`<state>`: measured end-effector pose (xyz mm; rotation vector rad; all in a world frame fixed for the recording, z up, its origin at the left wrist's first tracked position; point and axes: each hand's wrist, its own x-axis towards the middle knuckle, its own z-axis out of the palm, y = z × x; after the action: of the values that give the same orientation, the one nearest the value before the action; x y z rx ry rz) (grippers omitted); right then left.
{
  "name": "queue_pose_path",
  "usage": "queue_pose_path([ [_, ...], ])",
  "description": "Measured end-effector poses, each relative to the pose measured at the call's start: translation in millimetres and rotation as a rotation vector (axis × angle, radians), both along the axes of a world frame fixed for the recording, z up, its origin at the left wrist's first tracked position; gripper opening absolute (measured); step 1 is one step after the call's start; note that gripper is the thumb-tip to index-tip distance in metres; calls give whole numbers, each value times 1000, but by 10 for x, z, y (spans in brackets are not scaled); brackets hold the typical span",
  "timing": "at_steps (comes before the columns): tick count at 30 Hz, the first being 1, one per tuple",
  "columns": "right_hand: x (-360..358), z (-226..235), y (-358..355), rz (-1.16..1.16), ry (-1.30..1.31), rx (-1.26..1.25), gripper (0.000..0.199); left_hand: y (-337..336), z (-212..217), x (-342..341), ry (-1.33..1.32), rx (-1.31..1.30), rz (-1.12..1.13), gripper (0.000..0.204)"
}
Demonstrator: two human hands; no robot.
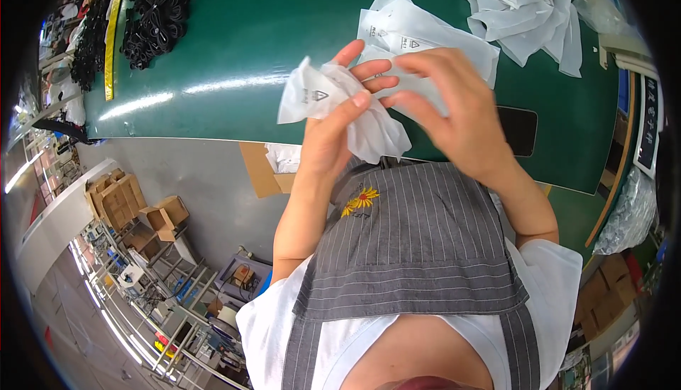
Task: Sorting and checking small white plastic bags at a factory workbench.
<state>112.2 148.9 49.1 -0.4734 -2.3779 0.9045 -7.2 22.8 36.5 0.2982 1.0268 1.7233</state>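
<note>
My left hand [328,138] holds a crumpled, whitish see-through plastic bag [312,97] above the near edge of the green table. Its thumb presses the bag against the palm, and the other fingers stretch out to the right. The lower part of the bag hangs down in folds past the hand. Just to the right is my right hand [464,117], its fingers curved and apart, thumb spread from the index finger, with nothing visible in it. Behind the hands, several flat plastic bags [454,48] lie overlapping on the table, partly hidden by my right hand.
A heap of similar bags [521,17] lies at the far right. A black phone [520,132] rests beside my right wrist. Bundled black cables [152,24] and a yellow measuring strip [115,35] lie at the left of the table [234,42]. An open cardboard box [258,171] stands below the edge.
</note>
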Motion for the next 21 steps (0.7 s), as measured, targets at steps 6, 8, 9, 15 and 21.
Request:
queue_pose_path([
  [6, -213, -55, -65, 215, -45, -735, 26, -17, 21, 31, -177, 78, 2, 75],
  [8, -263, -167, -79, 227, 3, -898, 23, -19, 32, 62, -71, 8, -21, 75],
  [9, -260, -207, -83, 227, 1, -898, 23, -25, 37, 79, 36, -62, -47, 75],
  [15, -159, -347, 48, 176, -7, -996, 16, -126, -77, -94, -78, -72, 373, 51],
  [21, -147, -369, -44, 296, -66, -1248, 25, -130, -37, 13, 127, -171, 61, 39],
])
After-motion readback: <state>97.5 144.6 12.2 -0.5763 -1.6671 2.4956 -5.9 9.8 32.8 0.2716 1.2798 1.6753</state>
